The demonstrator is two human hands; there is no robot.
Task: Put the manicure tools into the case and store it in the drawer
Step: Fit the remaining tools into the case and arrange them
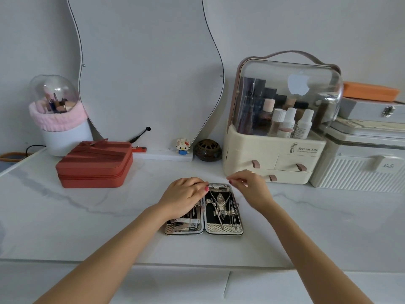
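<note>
An open manicure case (225, 229) lies flat on the white marble tabletop, both halves showing. Metal tools are strapped inside: nippers (220, 204) and thin picks in the right half, nail clippers (186, 223) in the left half. A large clipper (219, 187) lies across the top of the right half. My left hand (183, 197) rests over the upper left half, thumb and fingertips at the end of the large clipper. My right hand (248, 186) hovers just beyond the case's upper right corner with fingers loosely curled, holding nothing that I can see.
A cream cosmetic organiser (271, 156) with small drawers and brown pull tabs stands behind the case on the right. A red zipped box (94, 165) sits at the left, a brush holder (59, 119) behind it. A mirror, a small figure and a dark round burner stand at the back.
</note>
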